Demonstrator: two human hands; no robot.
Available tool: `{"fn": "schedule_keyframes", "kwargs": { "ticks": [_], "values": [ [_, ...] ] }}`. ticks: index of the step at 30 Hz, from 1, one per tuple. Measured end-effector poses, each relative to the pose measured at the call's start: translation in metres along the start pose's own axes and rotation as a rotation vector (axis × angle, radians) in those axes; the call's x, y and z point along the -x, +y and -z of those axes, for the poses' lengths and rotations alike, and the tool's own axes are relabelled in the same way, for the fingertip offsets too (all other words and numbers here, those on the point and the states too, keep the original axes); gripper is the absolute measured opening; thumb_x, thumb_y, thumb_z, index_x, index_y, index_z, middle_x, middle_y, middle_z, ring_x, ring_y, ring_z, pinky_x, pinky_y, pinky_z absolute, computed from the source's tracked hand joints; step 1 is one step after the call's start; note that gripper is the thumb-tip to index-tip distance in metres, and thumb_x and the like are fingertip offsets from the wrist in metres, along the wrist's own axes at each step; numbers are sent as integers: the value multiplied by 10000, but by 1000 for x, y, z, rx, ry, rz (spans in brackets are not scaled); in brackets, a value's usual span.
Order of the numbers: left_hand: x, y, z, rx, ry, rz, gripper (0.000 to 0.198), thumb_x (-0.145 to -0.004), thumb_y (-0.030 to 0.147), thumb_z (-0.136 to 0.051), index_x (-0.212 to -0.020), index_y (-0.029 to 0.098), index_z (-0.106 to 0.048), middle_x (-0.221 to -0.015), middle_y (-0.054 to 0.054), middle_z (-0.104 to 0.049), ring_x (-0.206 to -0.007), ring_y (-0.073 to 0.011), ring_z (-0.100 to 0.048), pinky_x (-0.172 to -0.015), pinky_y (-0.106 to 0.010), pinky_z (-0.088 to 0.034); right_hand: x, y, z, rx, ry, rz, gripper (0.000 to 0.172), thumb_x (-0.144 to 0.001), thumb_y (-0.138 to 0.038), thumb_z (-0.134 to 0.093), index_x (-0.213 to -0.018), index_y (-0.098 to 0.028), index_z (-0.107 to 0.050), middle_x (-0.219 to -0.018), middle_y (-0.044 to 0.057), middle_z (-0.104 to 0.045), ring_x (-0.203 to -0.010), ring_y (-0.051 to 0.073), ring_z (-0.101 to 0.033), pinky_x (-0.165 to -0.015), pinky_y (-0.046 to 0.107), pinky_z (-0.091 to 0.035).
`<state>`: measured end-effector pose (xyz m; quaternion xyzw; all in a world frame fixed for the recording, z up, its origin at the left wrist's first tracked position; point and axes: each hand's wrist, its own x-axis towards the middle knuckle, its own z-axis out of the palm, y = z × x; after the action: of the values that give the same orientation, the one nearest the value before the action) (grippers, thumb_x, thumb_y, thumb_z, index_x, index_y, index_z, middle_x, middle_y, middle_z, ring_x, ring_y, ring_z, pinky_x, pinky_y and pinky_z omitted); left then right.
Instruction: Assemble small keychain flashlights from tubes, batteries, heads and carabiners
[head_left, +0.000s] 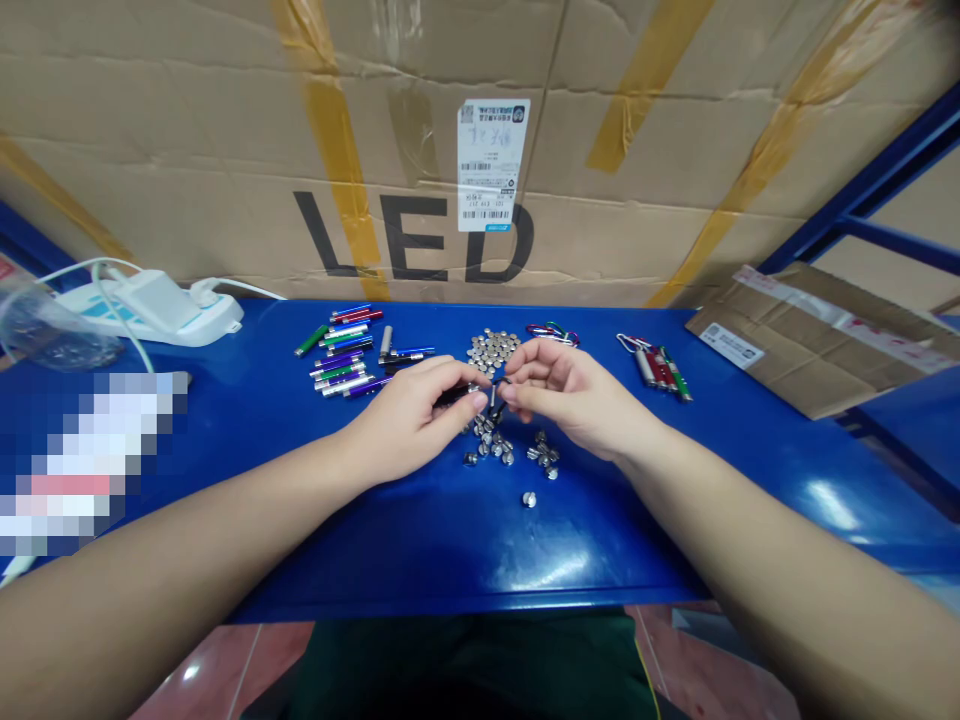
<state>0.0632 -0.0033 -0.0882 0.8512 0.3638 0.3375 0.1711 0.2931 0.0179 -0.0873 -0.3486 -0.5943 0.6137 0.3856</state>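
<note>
Our left hand (409,420) and right hand (570,395) meet over the blue counter (570,560) — fingers curled, close together.
The left pinches a dark penlight body (454,396); whether the right, at its tip, grips anything we cannot tell — silver button caps (487,437) lie just below, coloured penlights (341,360) off to the left.

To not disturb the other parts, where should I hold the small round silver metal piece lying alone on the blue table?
Pinch the small round silver metal piece across its rounded side, coming from your side. It lies apart from the cluster of loose silver pieces, so nothing crowds your fingers there.
</note>
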Motion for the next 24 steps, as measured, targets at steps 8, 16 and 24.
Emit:
{"fn": "schedule_keyframes", "kwargs": {
  "ticks": [8,16,24],
  "values": [
    [1,-2,-3,74,25,-35,200,-969,248,-659,-1155,179,-688,-1024,-46,-749,-889,-168,-700,-789,-280,-549,5,-4,-8,-82,-66,-86,396,-807,-440,-857,-960,-203,-579,-749,-30,-665,-691,144,-711,-595,274,-621],
    [-1,-7,-2,50,124,-280,50,-949,208,-732,-990,188,-713,-903,-40,-719,-836,-151,-669,-762,-265,-554,5,1,-13,-125,-96,-109,451,-735,-402,-934,-885,-186,-567,-622,-46,-677,-465,70,-592,-443,176,-479],
    [1,-9,1,-96,172,-348,90,-986,188,-660,-1012,203,-745,-929,-45,-717,-831,-146,-690,-763,-264,-587,3,-1,-10,-281,-67,-233,348,-662,-302,-976,-855,-152,-729,-689,-16,-718,-597,79,-680,-592,187,-589]
  ]
}}
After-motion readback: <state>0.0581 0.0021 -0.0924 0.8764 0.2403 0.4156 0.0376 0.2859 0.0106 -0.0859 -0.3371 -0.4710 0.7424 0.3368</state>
